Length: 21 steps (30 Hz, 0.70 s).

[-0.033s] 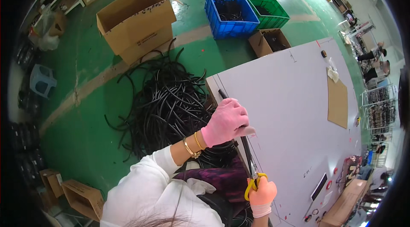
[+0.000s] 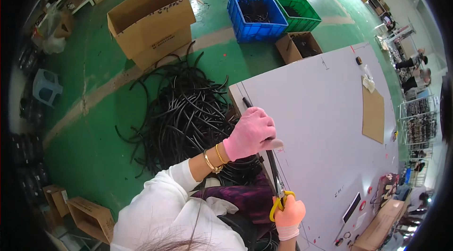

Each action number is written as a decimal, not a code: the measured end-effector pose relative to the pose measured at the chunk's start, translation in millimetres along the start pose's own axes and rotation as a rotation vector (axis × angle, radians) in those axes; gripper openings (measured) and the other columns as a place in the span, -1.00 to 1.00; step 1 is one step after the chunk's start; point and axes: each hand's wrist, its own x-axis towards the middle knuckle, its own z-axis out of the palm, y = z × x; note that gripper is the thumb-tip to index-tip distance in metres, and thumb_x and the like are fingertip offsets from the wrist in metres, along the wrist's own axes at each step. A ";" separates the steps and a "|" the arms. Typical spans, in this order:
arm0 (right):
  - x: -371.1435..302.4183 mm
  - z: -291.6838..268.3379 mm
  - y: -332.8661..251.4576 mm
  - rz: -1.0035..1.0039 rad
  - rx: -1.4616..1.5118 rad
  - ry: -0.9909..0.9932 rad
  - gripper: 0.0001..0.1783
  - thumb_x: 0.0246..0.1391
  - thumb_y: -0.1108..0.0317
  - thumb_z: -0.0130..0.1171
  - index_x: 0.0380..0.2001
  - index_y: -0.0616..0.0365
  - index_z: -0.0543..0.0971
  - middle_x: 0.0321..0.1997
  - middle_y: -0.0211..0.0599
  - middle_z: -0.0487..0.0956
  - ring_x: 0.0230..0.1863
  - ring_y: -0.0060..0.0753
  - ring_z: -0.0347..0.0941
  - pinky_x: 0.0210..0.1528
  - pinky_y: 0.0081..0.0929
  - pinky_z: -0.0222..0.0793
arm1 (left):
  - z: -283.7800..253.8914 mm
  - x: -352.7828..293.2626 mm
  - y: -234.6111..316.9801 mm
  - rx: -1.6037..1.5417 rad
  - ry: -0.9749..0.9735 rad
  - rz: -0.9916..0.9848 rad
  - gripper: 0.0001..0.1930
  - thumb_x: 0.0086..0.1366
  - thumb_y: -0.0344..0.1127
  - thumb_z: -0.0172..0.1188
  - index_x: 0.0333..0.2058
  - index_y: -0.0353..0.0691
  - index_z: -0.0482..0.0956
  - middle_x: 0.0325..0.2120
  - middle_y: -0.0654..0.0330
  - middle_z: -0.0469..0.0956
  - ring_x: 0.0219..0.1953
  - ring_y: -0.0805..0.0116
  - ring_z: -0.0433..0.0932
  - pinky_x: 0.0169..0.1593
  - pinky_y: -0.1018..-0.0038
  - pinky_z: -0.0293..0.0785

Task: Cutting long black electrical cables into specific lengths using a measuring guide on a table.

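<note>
My left hand [image 2: 252,133], in a pink glove, is closed around a black rubber tube [image 2: 271,162] along the left edge of the white table. One end of the tube sticks out beyond my fist on the far side. Nearer to me, my right hand [image 2: 291,214], in a peach glove, grips a pair of scissors [image 2: 273,211] with yellow handles. Its blades lie against the near stretch of tube; whether they are parted is too small to tell. A big heap of black tubes [image 2: 181,114] lies on the floor beside my left forearm.
The white table [image 2: 321,109] bears marked lines, a cardboard sheet [image 2: 373,116] and a tape roll [image 2: 358,60]. Beyond it stand a blue crate [image 2: 259,31], a green crate [image 2: 306,23] and a small carton [image 2: 288,50]. A large open carton [image 2: 151,38] stands behind the heap.
</note>
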 end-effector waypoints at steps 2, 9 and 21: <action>7.4 3.6 -2.4 -0.041 0.005 0.014 -0.58 -0.23 0.28 0.60 -0.51 0.10 0.47 -0.69 -0.29 0.36 -0.62 -0.05 0.26 -0.51 -0.18 0.16 | -0.5 4.7 -11.2 0.018 0.000 0.004 -0.68 0.08 -0.06 0.47 -0.62 -0.04 0.52 -0.52 0.38 0.49 -0.34 0.29 0.49 0.05 0.27 0.36; 31.2 9.4 -6.7 -0.056 0.034 0.008 -0.60 -0.25 0.22 0.61 -0.48 0.07 0.54 -0.71 -0.31 0.38 -0.67 -0.07 0.26 -0.57 -0.20 0.14 | -8.7 16.9 -35.0 0.174 -0.025 0.004 -0.69 0.03 -0.12 0.39 -0.73 -0.07 0.50 -0.62 0.34 0.47 -0.39 0.29 0.49 -0.02 0.29 0.36; 40.6 3.6 -12.1 -0.016 -0.006 -0.065 -0.65 -0.18 0.24 0.58 -0.44 0.09 0.57 -0.71 -0.34 0.37 -0.68 -0.10 0.27 -0.57 -0.21 0.15 | 8.5 12.9 -44.0 0.291 0.070 -0.008 -0.71 0.02 -0.15 0.32 -0.76 -0.06 0.49 -0.67 0.34 0.43 -0.43 0.31 0.49 -0.14 0.32 0.37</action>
